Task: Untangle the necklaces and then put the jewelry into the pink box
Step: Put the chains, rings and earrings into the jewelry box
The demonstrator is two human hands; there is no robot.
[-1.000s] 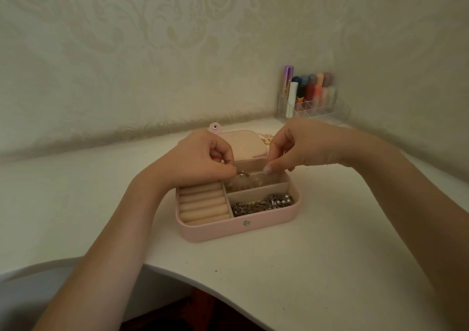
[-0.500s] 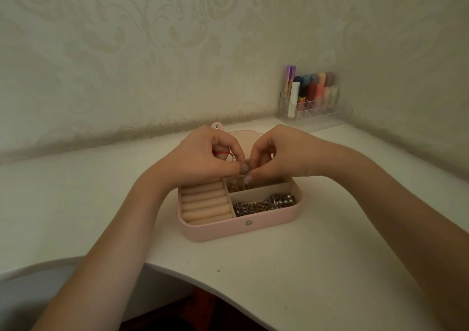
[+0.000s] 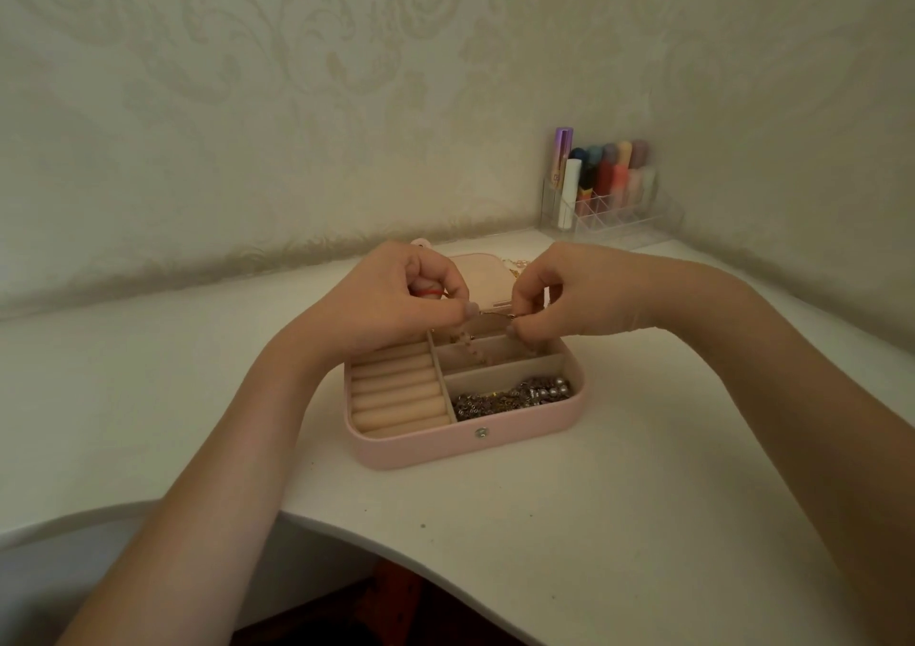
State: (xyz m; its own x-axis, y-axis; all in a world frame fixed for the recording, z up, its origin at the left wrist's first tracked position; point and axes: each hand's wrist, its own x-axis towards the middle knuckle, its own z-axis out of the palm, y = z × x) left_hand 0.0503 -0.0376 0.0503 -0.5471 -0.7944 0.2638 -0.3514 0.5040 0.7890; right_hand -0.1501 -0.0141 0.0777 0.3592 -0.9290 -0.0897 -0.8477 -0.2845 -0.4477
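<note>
Necklace (image 3: pixel 487 315) stretches left-right, pinched between left hand (image 3: pixel 396 299) and right hand (image 3: pixel 569 294) above pink box (image 3: pixel 470 447).

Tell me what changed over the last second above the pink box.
The hands, left hand and right hand, met half a second ago and have now drawn slightly apart, stretching a thin chain between their pinched fingertips; a beaded strand now hangs into the middle compartment. The pink box and its silver jewelry stayed put.

Single head view, looking forward-down, close over desk (image 3: pixel 619 521) corner.
</note>
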